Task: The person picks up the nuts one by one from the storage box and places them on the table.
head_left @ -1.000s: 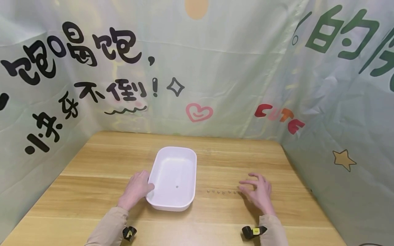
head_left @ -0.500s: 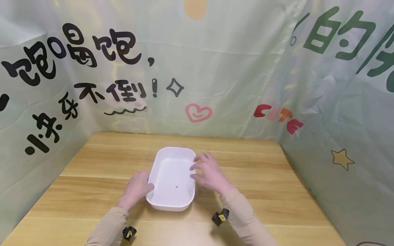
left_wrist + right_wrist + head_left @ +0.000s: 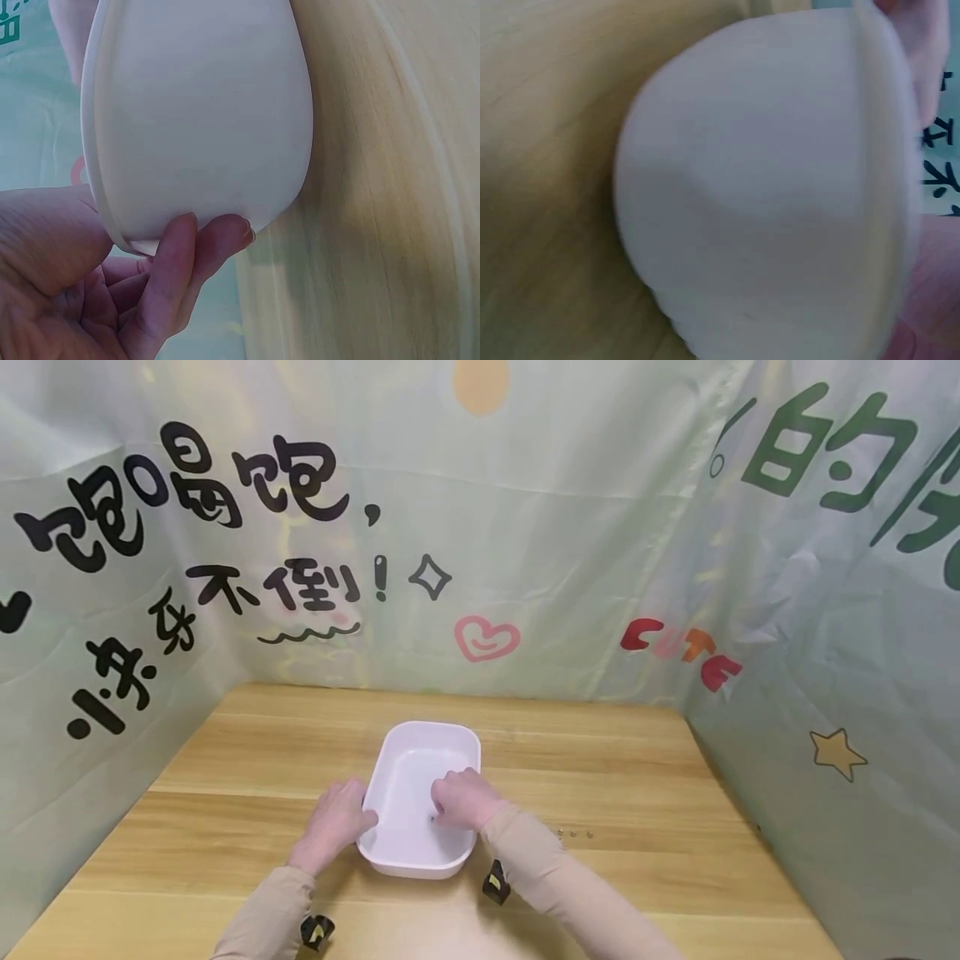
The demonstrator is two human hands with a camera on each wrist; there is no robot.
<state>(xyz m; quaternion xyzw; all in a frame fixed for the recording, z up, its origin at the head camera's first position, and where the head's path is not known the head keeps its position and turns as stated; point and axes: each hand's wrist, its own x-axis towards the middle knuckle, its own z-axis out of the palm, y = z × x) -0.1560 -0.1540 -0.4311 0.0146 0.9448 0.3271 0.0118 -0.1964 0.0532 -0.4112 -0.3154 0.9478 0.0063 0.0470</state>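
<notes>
A white plastic box [image 3: 401, 831] with rounded corners stands on the wooden table. My left hand [image 3: 332, 824] holds its left side, thumb over the rim; in the left wrist view the fingers [image 3: 169, 270] press the outer wall. Inside the box, my right hand [image 3: 467, 799] reaches down with bent fingers beside a tiny shiny bead-like piece [image 3: 432, 817]. Its fingertips are hidden, so whether they pinch the piece cannot be seen. The box wall [image 3: 757, 172] blocks most of the right wrist view. More small bead-like pieces [image 3: 573, 834] lie in a row right of the box, partly behind the right sleeve.
Printed cloth [image 3: 562, 552] hangs round the back and sides of the table [image 3: 637, 760]. A small black camera [image 3: 496, 883] sits at the right wrist, another black camera [image 3: 317, 932] at the left.
My right hand has moved left from the row of small pieces, over the box's right rim and down into it, its fingers bending. A piece shows at the row's right end. The left hand stays put.
</notes>
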